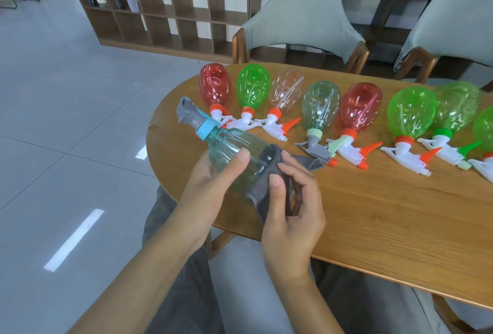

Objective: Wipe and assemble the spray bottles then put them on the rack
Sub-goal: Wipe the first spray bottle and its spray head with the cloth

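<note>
Clear bluish spray bottle (234,157), cradled by the left hand (213,181) off the table's (373,213) left edge while the right hand (290,208) pinches a grey cloth (266,187) against it, could slip floorward under hard rubbing.

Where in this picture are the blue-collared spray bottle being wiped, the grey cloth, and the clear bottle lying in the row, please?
blue-collared spray bottle (234,157): head view, on its clear body.
grey cloth (262,187): head view, on the fold against the bottle's base.
clear bottle (286,88): head view, on its transparent body.
</note>
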`<state>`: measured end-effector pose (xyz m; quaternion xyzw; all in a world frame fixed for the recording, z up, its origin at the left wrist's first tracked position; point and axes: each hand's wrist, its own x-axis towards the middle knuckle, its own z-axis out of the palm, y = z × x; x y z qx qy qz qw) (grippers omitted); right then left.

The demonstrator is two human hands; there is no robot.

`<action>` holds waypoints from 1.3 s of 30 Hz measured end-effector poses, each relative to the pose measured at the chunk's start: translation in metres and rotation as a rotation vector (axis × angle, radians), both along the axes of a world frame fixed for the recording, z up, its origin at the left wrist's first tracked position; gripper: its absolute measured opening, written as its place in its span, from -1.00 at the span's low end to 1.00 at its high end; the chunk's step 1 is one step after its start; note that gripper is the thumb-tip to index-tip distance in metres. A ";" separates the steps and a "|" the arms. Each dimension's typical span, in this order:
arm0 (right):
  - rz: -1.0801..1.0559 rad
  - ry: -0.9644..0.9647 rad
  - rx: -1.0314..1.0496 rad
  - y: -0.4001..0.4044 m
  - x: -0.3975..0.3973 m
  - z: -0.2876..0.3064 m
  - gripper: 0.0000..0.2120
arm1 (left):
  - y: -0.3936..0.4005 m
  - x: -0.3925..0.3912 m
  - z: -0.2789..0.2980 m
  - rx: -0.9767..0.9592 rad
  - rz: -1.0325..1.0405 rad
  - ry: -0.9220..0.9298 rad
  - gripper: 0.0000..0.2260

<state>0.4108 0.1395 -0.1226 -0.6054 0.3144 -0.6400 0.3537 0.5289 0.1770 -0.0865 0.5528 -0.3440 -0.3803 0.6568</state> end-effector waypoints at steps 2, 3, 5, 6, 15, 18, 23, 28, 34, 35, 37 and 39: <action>0.001 -0.040 0.020 0.000 0.000 0.003 -0.80 | 0.001 -0.005 0.002 -0.007 -0.023 0.015 -0.54; -0.010 -0.053 0.026 -0.001 0.000 0.005 -0.77 | 0.001 -0.009 0.002 -0.015 -0.038 0.017 -0.54; -0.057 -0.073 0.044 -0.002 0.001 0.012 -0.73 | 0.001 -0.017 0.004 -0.040 -0.066 0.012 -0.50; -0.068 -0.106 0.077 -0.003 0.002 0.015 -0.70 | 0.001 -0.021 0.005 -0.054 -0.081 0.007 -0.48; 0.423 -0.488 0.834 -0.009 -0.023 0.058 -0.71 | -0.002 -0.024 0.017 -0.116 -0.151 -0.141 -0.43; 0.516 -0.460 0.905 -0.008 -0.033 0.059 -0.64 | -0.001 -0.024 0.017 -0.115 -0.167 -0.198 -0.40; 0.577 -0.502 0.883 -0.004 -0.034 0.050 -0.61 | -0.003 -0.040 0.010 -0.184 -0.050 -0.161 -0.37; 0.509 -0.521 0.816 0.003 -0.029 0.036 -0.69 | -0.008 -0.051 0.015 -0.220 0.084 -0.057 -0.46; 0.423 -0.574 0.712 0.007 -0.026 0.034 -0.63 | -0.015 -0.049 0.022 -0.187 0.085 0.099 -0.39; 0.385 -0.562 0.714 0.007 -0.026 0.032 -0.65 | -0.015 -0.049 0.024 -0.185 0.082 0.097 -0.39; 0.305 -0.523 0.711 0.007 -0.026 0.029 -0.73 | -0.014 -0.048 0.027 -0.181 0.074 0.083 -0.44; 0.230 -0.463 0.703 0.006 -0.026 0.025 -0.80 | -0.014 -0.047 0.029 -0.166 0.061 0.073 -0.48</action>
